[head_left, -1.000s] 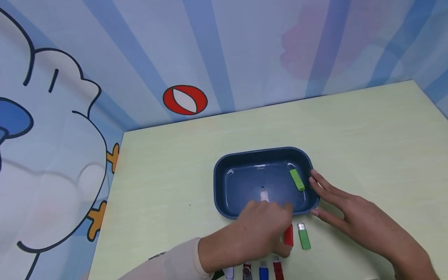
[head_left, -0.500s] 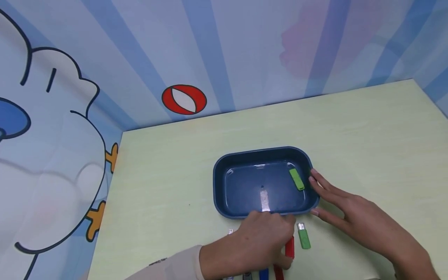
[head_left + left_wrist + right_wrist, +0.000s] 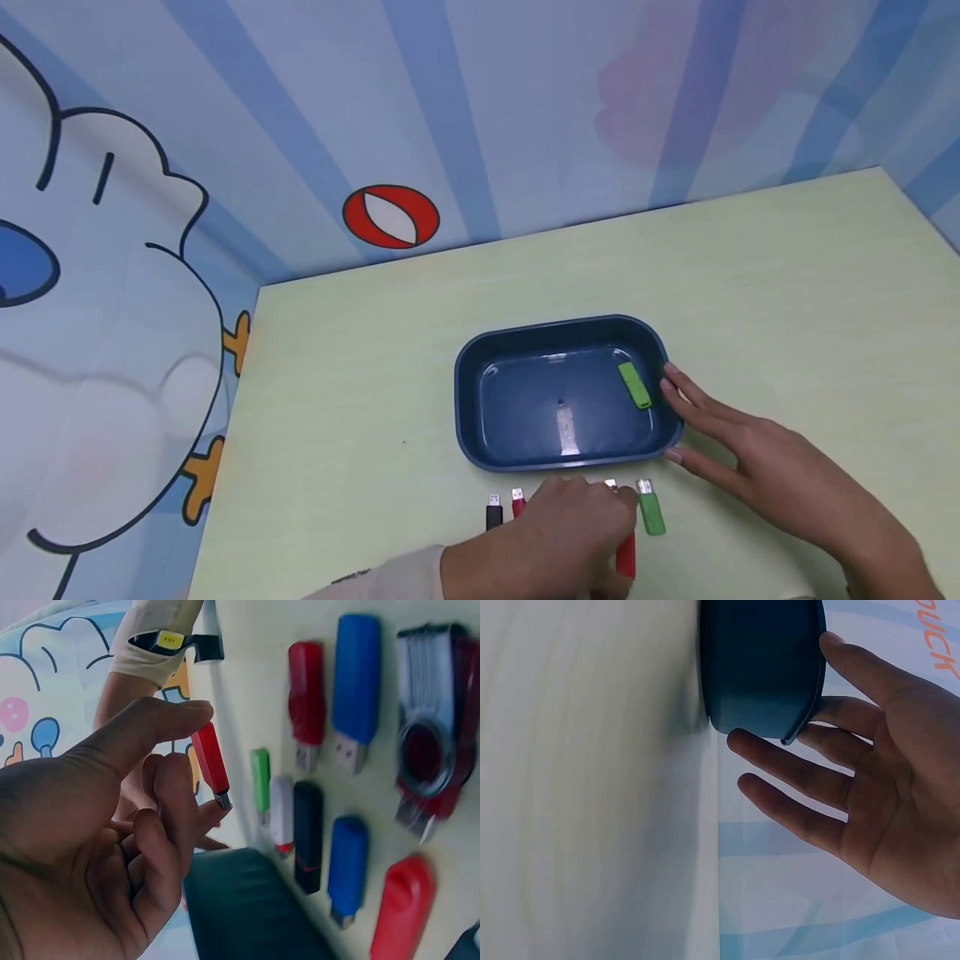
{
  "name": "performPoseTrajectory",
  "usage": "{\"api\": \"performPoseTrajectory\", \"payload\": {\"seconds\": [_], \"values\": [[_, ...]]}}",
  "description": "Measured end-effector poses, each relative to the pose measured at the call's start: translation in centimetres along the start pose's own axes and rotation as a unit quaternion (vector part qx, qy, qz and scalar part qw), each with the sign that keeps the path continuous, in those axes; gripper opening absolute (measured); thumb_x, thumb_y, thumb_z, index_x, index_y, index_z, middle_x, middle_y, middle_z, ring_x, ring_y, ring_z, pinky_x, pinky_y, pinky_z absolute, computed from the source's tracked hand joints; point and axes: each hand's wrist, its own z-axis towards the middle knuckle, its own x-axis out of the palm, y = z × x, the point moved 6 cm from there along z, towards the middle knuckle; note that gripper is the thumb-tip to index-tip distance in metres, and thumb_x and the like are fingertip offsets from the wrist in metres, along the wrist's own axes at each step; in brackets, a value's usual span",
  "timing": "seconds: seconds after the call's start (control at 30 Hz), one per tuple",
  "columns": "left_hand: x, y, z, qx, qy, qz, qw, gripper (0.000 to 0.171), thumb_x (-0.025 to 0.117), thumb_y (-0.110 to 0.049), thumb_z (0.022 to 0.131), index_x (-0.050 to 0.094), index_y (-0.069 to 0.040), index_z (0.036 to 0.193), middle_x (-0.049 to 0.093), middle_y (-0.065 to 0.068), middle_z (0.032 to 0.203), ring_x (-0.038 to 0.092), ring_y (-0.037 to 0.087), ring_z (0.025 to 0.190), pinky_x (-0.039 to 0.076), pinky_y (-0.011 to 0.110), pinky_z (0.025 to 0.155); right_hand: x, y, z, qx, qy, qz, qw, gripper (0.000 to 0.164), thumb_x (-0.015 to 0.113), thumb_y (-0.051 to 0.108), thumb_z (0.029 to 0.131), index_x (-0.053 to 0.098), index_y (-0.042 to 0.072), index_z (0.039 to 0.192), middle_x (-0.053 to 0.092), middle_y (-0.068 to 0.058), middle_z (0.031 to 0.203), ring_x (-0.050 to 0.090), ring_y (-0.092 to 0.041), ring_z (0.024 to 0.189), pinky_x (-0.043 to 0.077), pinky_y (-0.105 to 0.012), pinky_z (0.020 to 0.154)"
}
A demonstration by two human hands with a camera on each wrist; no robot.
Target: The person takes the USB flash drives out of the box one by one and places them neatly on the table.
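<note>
My left hand (image 3: pixel 562 533) pinches a red USB flash drive (image 3: pixel 211 759) between thumb and index finger, its metal plug pointing away from the palm. In the head view the hand is in front of the dark blue tray (image 3: pixel 467 400), over the drives on the table, and partly hides the red one. A bright green flash drive (image 3: pixel 635 384) lies inside the tray at its right end. My right hand (image 3: pixel 757 458) rests its extended fingers and thumb against the tray's right end; in the right wrist view the thumb is at the rim.
Rows of drives lie in front of the tray: a green one (image 3: pixel 652 510), a black one (image 3: pixel 494 515), a blue one (image 3: pixel 356 679), a white one (image 3: pixel 281 806), a silver-and-red swivel one (image 3: pixel 431 727) and several others. A patterned wall (image 3: pixel 525 125) stands behind the table.
My left hand has drawn back from the tray toward the front with the red flash drive. Black and red drives show beyond it. My right hand and the tray stay put.
</note>
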Motion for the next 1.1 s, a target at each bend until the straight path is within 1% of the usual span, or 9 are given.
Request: {"api": "performPoseTrajectory", "payload": {"seconds": [0.13,0.2,0.3,0.37,0.57,0.7,0.9,1.0,1.1], "values": [[1.3,0.4,0.4,-0.016,0.029,-0.026,0.9991,0.051,0.091,-0.038,0.085,0.072,-0.019,0.129,0.072,-0.012,0.092,0.059,0.002,0.071,0.051,0.018,0.065,-0.1,0.1,-0.1,0.001,-0.001,0.001,1.000,0.077,0.069,0.050,0.101,0.037,0.023,0.166,0.026,0.004,0.176,0.061,-0.039,0.139,0.056,-0.059,0.099],[1.9,0.5,0.6,-0.024,0.043,-0.035,0.9982,0.053,0.091,-0.039,0.085,0.071,-0.021,0.130,0.071,-0.012,0.092,0.060,0.003,0.073,0.053,0.020,0.069,0.0,0.0,-0.1,0.000,0.000,0.000,1.000,0.078,0.069,0.050,0.101,0.037,0.023,0.166,0.025,0.003,0.176,0.060,-0.040,0.139,0.056,-0.060,0.099],[2.7,0.6,0.7,-0.022,0.052,-0.034,0.9978,0.053,0.091,-0.042,0.085,0.071,-0.022,0.130,0.071,-0.013,0.091,0.060,0.003,0.074,0.054,0.023,0.072,0.1,0.0,-0.1,0.001,0.002,-0.002,1.000,0.078,0.069,0.051,0.101,0.036,0.023,0.166,0.026,0.002,0.176,0.060,-0.041,0.139,0.056,-0.060,0.098],[3.0,0.5,0.7,-0.012,0.050,-0.029,0.9983,0.052,0.089,-0.043,0.086,0.071,-0.021,0.129,0.071,-0.012,0.090,0.059,0.003,0.072,0.053,0.023,0.071,0.1,0.0,-0.1,0.000,0.003,-0.004,1.000,0.078,0.069,0.051,0.101,0.036,0.022,0.166,0.026,0.002,0.176,0.060,-0.041,0.139,0.056,-0.060,0.098],[3.5,0.2,0.8,0.016,0.036,-0.008,0.9992,0.052,0.086,-0.046,0.088,0.071,-0.018,0.130,0.073,-0.011,0.090,0.059,0.001,0.068,0.049,0.016,0.061,-0.1,0.1,-0.1,-0.001,0.002,0.004,1.000,0.076,0.068,0.050,0.102,0.037,0.021,0.166,0.023,0.004,0.177,0.060,-0.039,0.139,0.057,-0.058,0.099],[3.9,0.1,0.9,0.018,0.038,0.004,0.9991,0.052,0.083,-0.049,0.091,0.071,-0.018,0.131,0.072,-0.010,0.089,0.058,0.001,0.066,0.047,0.014,0.057,-0.1,0.2,-0.1,-0.003,0.002,0.002,1.000,0.076,0.068,0.050,0.102,0.038,0.021,0.165,0.024,0.004,0.177,0.061,-0.039,0.138,0.057,-0.058,0.098],[4.9,0.2,1.4,0.009,0.050,0.012,0.9987,0.052,0.080,-0.049,0.093,0.068,-0.019,0.134,0.070,-0.011,0.087,0.058,0.001,0.064,0.046,0.015,0.053,0.0,0.1,-0.1,0.001,0.002,-0.001,1.000,0.076,0.067,0.050,0.102,0.037,0.021,0.166,0.024,0.003,0.177,0.061,-0.040,0.138,0.057,-0.059,0.098],[5.2,0.2,1.6,0.009,0.046,0.018,0.9987,0.051,0.079,-0.049,0.095,0.067,-0.018,0.134,0.068,-0.010,0.085,0.057,0.001,0.062,0.044,0.014,0.050,-0.1,0.2,-0.1,-0.001,0.000,-0.001,1.000,0.076,0.068,0.049,0.102,0.038,0.020,0.166,0.025,0.002,0.177,0.061,-0.040,0.138,0.057,-0.059,0.098],[5.2,0.1,1.5,0.011,0.039,0.026,0.9989,0.051,0.076,-0.052,0.096,0.067,-0.017,0.133,0.066,-0.010,0.081,0.056,0.000,0.059,0.042,0.013,0.048,-0.1,0.2,-0.1,-0.004,-0.003,-0.002,1.000,0.075,0.068,0.048,0.102,0.038,0.020,0.165,0.026,0.002,0.176,0.062,-0.039,0.137,0.057,-0.058,0.097]]}}
